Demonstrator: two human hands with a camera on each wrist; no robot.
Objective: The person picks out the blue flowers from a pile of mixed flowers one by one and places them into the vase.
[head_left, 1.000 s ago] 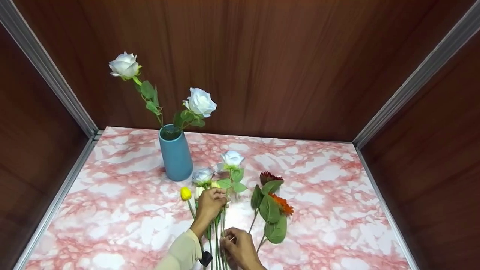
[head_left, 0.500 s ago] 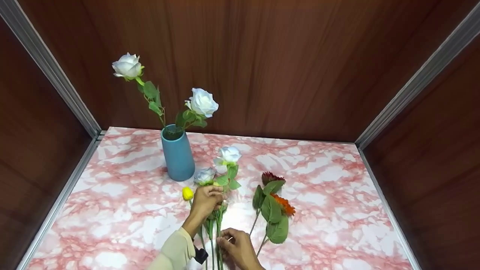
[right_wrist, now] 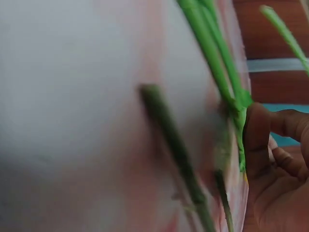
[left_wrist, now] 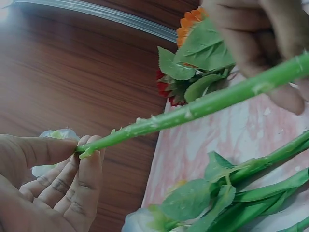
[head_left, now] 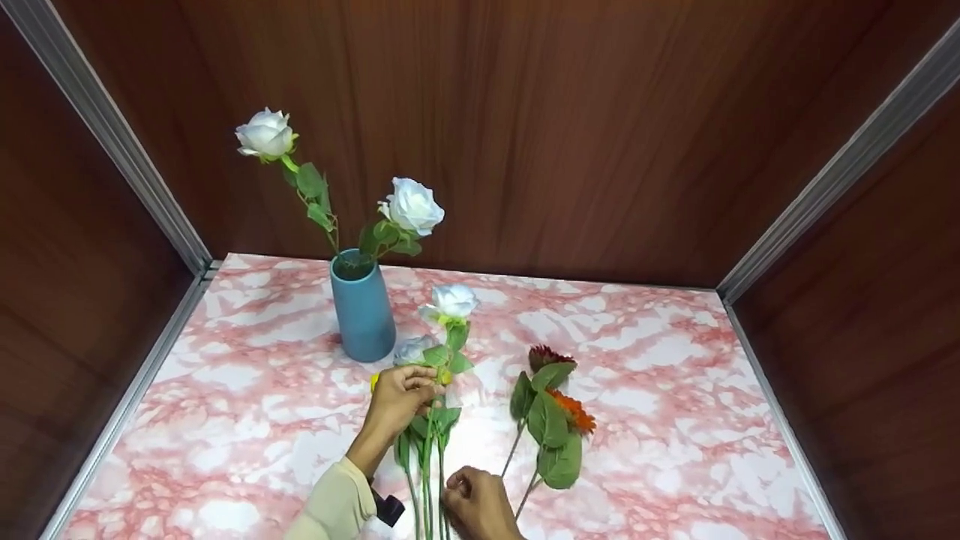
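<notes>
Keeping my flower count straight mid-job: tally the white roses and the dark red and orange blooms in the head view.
White roses: 4 (2 in the blue vase, 1 in the left hand, 1 beside the vase)
Dark red bloom: 1
Orange bloom: 1
Total: 6

white rose (head_left: 453, 301), green stem (left_wrist: 193, 110), blue vase (head_left: 363, 319), orange flower (head_left: 574, 412), pink-and-white marbled tabletop (head_left: 660, 427), brown wood-grained panel (head_left: 525, 135)

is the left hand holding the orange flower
No, the left hand pinches the green stem of a white rose, while the orange flower lies on the table.
</notes>
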